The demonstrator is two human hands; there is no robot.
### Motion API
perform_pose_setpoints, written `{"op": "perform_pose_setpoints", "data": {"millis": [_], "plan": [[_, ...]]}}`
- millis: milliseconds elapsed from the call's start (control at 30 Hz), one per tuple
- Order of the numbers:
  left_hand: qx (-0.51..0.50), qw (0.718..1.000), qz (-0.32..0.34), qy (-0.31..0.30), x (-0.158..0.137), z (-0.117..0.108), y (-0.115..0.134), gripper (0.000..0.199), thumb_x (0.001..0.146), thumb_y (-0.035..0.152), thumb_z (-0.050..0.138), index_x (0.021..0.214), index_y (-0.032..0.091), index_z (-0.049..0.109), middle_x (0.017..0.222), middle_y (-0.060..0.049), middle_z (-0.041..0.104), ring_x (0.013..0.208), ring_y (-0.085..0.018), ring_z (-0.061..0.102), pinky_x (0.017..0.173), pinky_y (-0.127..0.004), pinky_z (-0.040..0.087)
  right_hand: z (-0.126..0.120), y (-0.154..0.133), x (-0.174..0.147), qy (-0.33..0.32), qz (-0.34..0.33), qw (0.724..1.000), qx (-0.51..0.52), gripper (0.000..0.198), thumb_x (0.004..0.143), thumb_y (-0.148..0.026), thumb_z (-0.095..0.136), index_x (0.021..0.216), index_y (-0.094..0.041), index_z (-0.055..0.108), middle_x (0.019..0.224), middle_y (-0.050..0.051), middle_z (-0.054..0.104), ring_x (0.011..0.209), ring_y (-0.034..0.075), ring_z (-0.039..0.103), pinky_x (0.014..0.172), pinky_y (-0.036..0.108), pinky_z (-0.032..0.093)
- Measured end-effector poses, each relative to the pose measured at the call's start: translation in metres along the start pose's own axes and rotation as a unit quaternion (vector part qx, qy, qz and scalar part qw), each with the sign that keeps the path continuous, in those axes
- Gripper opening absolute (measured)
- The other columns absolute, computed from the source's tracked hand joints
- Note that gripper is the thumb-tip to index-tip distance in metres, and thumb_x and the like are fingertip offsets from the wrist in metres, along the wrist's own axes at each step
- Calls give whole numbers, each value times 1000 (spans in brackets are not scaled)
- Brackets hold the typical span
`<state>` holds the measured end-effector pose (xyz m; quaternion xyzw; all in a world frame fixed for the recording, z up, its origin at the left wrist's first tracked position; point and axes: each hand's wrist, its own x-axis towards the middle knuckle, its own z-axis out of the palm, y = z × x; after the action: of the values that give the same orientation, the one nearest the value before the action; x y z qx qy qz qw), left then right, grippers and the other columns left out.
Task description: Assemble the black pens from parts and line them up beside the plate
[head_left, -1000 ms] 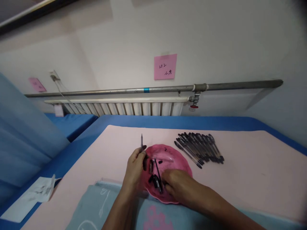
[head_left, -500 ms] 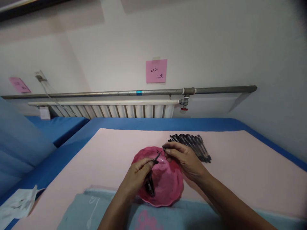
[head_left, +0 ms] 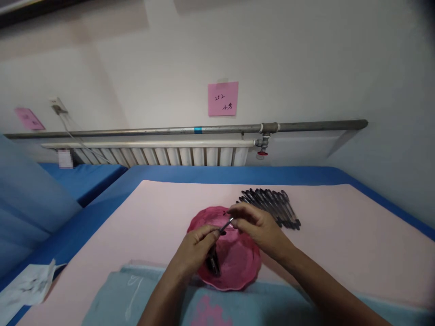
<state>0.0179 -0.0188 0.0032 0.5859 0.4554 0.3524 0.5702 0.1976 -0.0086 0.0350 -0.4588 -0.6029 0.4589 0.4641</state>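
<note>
My left hand (head_left: 200,244) is closed around a dark pen (head_left: 224,226), its thin end slanting up to the right. My right hand (head_left: 256,228) has its thumb and fingertips pinched at the pen's bright tip; any small part between them is too small to make out. Both hands are above a pink scalloped bowl (head_left: 238,285). Several black pen pieces (head_left: 212,263) lie at the bowl's left side, partly under my left hand. Beyond my right hand, a row of black pens (head_left: 272,203) lies side by side, partly covered by that hand.
A pink sheet (head_left: 322,253) covers the blue-edged table (head_left: 231,173). A blue-green cloth (head_left: 112,294) lies along the near side. Crumpled white packaging (head_left: 27,285) sits at the left edge. Behind are a radiator (head_left: 183,156), a pipe (head_left: 152,132) and a red valve (head_left: 262,153).
My right fingertips have come down from just beyond the pen's tip and now touch it. My left hand stays in place with the pen. The view has shifted slightly.
</note>
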Motion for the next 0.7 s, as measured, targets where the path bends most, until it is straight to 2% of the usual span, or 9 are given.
{"op": "perform_pose_setpoints", "data": {"millis": [100,167,367,600,700], "plan": [[-44,999,-20,-15,0,0,0,26,81,40,51,76,17,59,53,6,36,47,-7,30,45,-20,22,3,5,0,11,33,996,86,28,65,-20,62,93,-22,58,76,-2,60,67,12,55,59,25,44],[-63,998,-28,-13,0,2,0,25,80,40,52,75,17,59,51,7,35,46,-6,29,44,-20,22,6,9,1,22,40,992,114,28,65,-20,63,93,-21,56,74,-2,59,63,11,53,57,25,43],[-135,990,-51,1,0,10,-1,26,78,41,56,70,16,56,50,7,38,41,-4,29,40,-19,18,10,14,1,43,24,990,132,27,64,-22,65,90,-20,55,75,-2,58,64,11,53,57,25,42],[-269,947,-151,-84,-4,10,2,28,76,45,58,80,17,56,48,8,38,35,-2,19,36,-17,8,8,12,1,28,7,981,190,25,65,-18,65,88,-20,57,74,-2,59,59,10,53,57,25,42],[-260,954,-131,-66,-4,11,3,29,75,44,59,78,16,55,47,8,39,35,-1,21,35,-17,9,9,16,2,19,30,978,208,26,65,-21,68,90,-20,60,69,-3,59,55,9,52,57,25,41]]}}
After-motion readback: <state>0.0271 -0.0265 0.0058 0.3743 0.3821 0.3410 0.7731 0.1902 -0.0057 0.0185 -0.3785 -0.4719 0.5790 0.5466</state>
